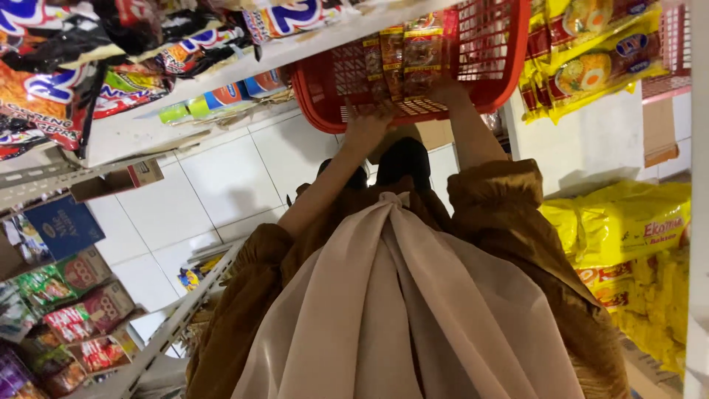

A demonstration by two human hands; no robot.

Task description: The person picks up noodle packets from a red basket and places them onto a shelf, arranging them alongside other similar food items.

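While we look down past a beige scarf and brown sleeves, we see these things in the picture:

View: we look along both forearms toward the upper middle of the frame, where the hands meet a basket.

Basket: a red plastic basket [496,52] with lattice walls sits at the top centre of the frame, tilted, with its open side turned toward us.

Packets: a small row of clear packets [405,53] with brown content and red-yellow tops stands inside the basket, in its middle part.

Left hand: the left hand [363,127] is at the lower left edge of the basket, just under the rim. It touches the lattice, but we cannot tell how the fingers are placed, spread or curled.

Right hand: the right hand [442,90] reaches into the basket and its fingers are at the lower ends of the packets. It seems to touch them, but the fingers are hidden, so we cannot tell if it pinches one.

Floor: white tiles [221,185] fill the middle left of the frame, and dark shoes [402,159] show just below the basket.

Left shelves: a white shelf [148,129] in the upper left carries colourful snack bags [44,89] and a lying bottle with a green cap [214,100]. Small boxes [81,295] stand in the lower left.

Right side: yellow noodle packs [591,63] hang in the upper right, and big yellow bags [628,222] lie at the middle right.
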